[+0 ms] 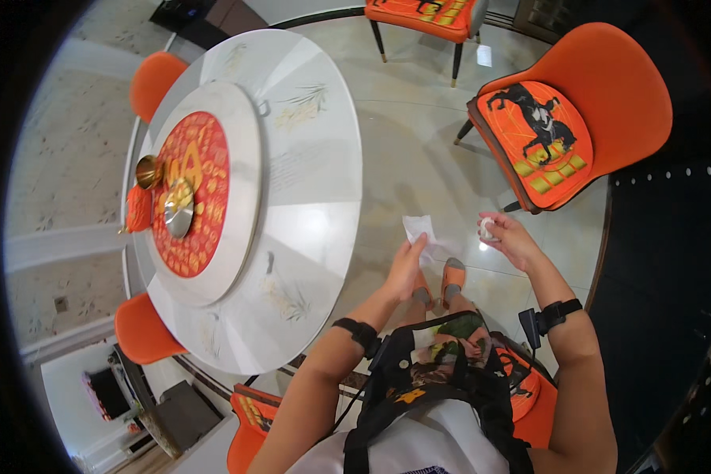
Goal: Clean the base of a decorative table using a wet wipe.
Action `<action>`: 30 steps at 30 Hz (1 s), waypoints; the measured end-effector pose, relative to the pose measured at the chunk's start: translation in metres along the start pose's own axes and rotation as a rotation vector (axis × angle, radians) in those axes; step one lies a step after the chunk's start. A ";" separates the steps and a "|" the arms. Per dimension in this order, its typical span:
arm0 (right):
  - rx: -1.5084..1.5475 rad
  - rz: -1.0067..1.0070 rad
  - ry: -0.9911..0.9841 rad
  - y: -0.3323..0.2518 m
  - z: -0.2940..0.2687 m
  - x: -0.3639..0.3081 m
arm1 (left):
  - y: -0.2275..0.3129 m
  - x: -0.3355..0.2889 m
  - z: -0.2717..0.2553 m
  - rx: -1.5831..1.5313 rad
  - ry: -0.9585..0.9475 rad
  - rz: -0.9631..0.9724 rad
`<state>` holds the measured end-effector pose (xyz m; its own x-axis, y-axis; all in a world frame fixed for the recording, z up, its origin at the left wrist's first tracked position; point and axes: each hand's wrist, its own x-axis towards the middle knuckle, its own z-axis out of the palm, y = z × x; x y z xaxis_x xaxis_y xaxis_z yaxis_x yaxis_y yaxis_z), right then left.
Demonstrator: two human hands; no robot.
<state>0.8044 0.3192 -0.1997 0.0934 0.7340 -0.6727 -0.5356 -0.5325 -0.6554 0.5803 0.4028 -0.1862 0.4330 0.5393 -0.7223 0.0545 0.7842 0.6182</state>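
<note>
My left hand (407, 268) pinches the lower edge of a white paper tissue (419, 231), which hangs open in front of me above the floor. My right hand (507, 239) is raised a little to the right, its fingers curled around a small crumpled white wad (487, 229). The two hands are apart, about a hand's width between them. Below them my feet in orange slippers (451, 276) rest on the glossy tiled floor.
A round white marble table (324, 182) with a raised turntable (245, 166), a red patterned mat (201, 158) and gold dishes (178, 209) stands on my left. Orange chairs surround it: one with a horse-print cushion (537, 134) at the right, others at the far side.
</note>
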 end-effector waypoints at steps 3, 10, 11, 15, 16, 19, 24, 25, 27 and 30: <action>-0.024 -0.021 0.021 -0.024 -0.010 0.031 | -0.004 0.062 -0.002 0.003 -0.006 0.017; 0.074 0.081 -0.074 -0.044 -0.043 0.135 | 0.022 0.166 0.028 0.066 0.133 -0.002; 0.083 0.100 -0.107 -0.042 -0.045 0.156 | 0.016 0.185 0.020 0.068 0.165 -0.006; 0.080 0.170 -0.119 -0.039 -0.047 0.250 | -0.013 0.264 -0.017 -0.065 0.267 -0.013; 0.087 0.196 -0.148 -0.033 -0.046 0.274 | -0.018 0.279 -0.025 -0.233 0.291 0.040; 0.270 0.190 -0.129 0.001 -0.040 0.335 | -0.036 0.316 -0.054 -0.367 0.591 -0.007; 0.343 0.262 -0.227 0.068 -0.020 0.422 | -0.096 0.376 -0.161 -0.439 0.780 0.138; 0.343 0.269 -0.229 0.082 -0.015 0.437 | -0.109 0.386 -0.184 -0.464 0.838 0.221; 0.362 0.290 -0.249 0.110 -0.009 0.461 | -0.134 0.397 -0.233 -0.487 0.955 0.276; 0.390 0.316 -0.256 0.147 -0.001 0.495 | -0.158 0.397 -0.309 -0.510 1.186 0.344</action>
<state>0.7726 0.6034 -0.6293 -0.3025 0.6688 -0.6791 -0.7796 -0.5835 -0.2275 0.4661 0.5879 -0.6663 -0.6960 0.4665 -0.5458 -0.3518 0.4412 0.8256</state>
